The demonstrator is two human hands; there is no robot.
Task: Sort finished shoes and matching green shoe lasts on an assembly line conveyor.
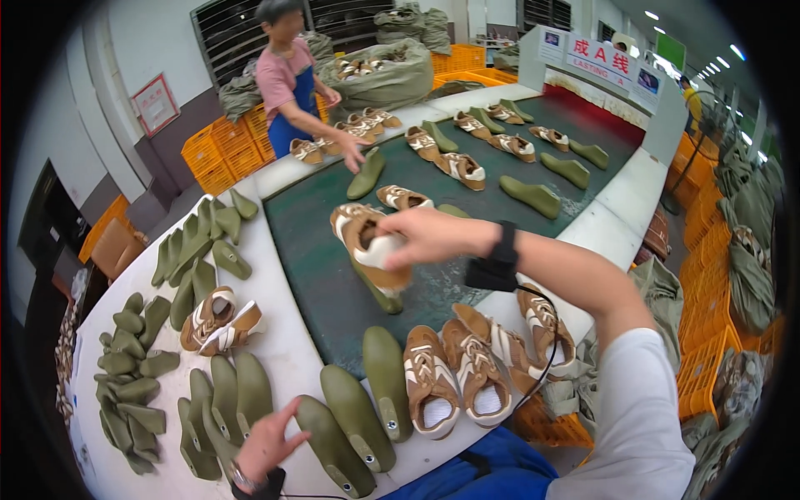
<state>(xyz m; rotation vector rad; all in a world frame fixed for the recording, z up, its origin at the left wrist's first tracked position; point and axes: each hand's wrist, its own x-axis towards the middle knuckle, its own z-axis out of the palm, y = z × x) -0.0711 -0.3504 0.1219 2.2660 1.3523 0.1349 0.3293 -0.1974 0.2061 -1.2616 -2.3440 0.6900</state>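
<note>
My right hand point(421, 236) reaches out over the dark green belt point(308, 242) and grips a brown and white shoe upper point(367, 246) pulled over an olive last whose toe shows below it. My left hand point(265, 442) hovers low over the white table point(283, 350) with its fingers spread, holding nothing, just beside several olive green shoe lasts point(350, 421). To the right of those lasts lie three brown and white shoe uppers point(471, 367). Across the belt a person in a pink shirt and blue apron point(287, 83) stretches a hand point(354, 154) toward a last.
More uppers point(458, 167) and olive lasts point(533, 194) lie spread along the belt. Piles of lasts point(133, 375) and two uppers point(218, 321) sit on the table's left side. Orange crates point(221, 150) and grey-green sacks point(383, 75) stand behind. A white machine housing point(600, 75) closes the belt's far end.
</note>
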